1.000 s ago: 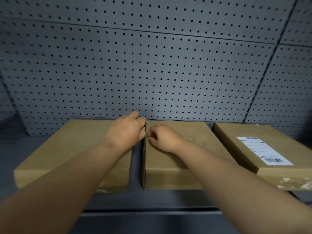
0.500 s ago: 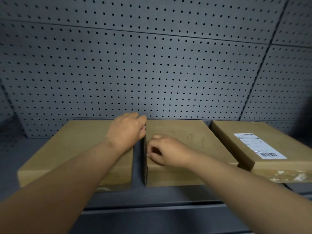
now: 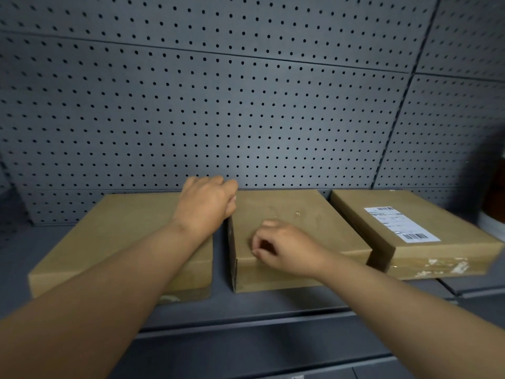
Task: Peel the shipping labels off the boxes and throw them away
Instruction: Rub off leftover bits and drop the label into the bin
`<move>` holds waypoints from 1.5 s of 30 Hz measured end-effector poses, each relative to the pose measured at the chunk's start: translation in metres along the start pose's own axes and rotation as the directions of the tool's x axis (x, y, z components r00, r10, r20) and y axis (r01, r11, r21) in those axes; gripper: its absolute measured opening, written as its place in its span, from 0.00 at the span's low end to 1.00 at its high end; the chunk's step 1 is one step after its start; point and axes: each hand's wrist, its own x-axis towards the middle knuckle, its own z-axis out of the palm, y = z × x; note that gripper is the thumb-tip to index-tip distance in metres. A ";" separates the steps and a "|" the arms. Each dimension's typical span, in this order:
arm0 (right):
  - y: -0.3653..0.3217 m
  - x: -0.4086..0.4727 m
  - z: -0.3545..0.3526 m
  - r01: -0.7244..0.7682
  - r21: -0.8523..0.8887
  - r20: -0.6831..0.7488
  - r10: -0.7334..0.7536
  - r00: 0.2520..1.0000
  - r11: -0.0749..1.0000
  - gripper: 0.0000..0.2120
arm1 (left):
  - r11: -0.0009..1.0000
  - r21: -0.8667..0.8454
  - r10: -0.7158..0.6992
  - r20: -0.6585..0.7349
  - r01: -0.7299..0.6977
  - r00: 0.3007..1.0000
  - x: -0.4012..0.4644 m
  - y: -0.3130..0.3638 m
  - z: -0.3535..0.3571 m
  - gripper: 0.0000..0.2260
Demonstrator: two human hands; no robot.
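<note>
Grey pegboard [image 3: 246, 110] backs a dark shelf [image 3: 246, 305] carrying three flat cardboard boxes side by side. Left box [image 3: 109, 242] and middle box [image 3: 295, 222] show bare tops; right box [image 3: 410, 233], partly overlapping the middle one's corner, bears a white shipping label [image 3: 399, 224] whose print is too small to read. Left hand [image 3: 205, 206] curls at the middle box's far left edge, fingertips hidden. Right hand [image 3: 281, 250] rests curled on that box's near left top; whether its grip pinches anything cannot be told.

Dim, even overhead light; soft shadows; wide-angle bending at edges; slightly soft focus.
</note>
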 end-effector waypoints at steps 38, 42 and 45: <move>0.127 -0.064 -0.091 -0.350 -0.178 -0.228 0.307 0.924 0.920 0.06 | 0.999 0.021 0.051 -0.074 -0.050 0.996 0.057 0.097 -0.008 0.06; 0.169 -0.088 -0.122 -0.353 -0.146 -0.302 0.298 0.906 0.924 0.06 | 1.000 0.002 0.016 -0.072 -0.016 0.997 0.078 0.156 -0.003 0.06; 0.197 -0.109 -0.141 -0.340 -0.111 -0.307 0.293 0.905 0.934 0.07 | 1.000 -0.002 -0.009 -0.071 0.009 0.997 0.089 0.201 0.000 0.07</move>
